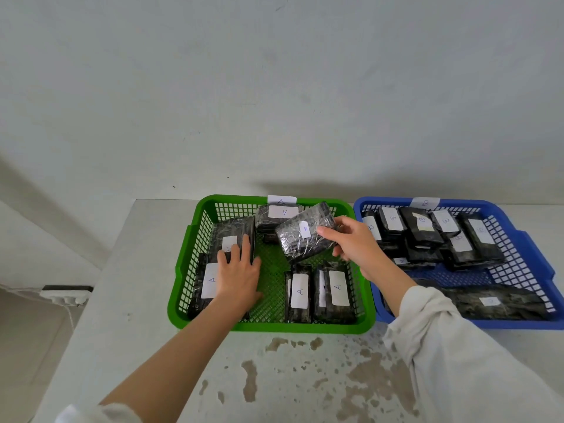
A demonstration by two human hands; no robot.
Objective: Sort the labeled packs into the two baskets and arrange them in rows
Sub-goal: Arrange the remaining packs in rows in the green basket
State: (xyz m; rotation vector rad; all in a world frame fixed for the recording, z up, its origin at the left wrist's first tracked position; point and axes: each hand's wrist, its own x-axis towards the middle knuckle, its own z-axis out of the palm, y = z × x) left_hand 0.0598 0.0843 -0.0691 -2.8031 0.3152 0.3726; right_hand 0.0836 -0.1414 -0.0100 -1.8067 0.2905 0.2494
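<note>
A green basket (183, 264) holds several dark wrapped packs with white "A" labels. My right hand (355, 244) grips one such A pack (300, 239), tilted in the air above the basket's middle. My left hand (239, 268) lies flat, fingers spread, on the packs at the basket's left side (232, 230). Two A packs (319, 293) stand side by side at the front right, another A pack (276, 216) at the back. The blue basket (518, 236) on the right holds several packs labeled "B" (424, 228) in rows, plus one long pack (494, 302) lying at its front.
Both baskets sit on a white table (137, 315) against a pale wall. Brown stains (351, 377) mark the tabletop in front of the baskets. A white power strip (65, 296) lies on the floor left of the table.
</note>
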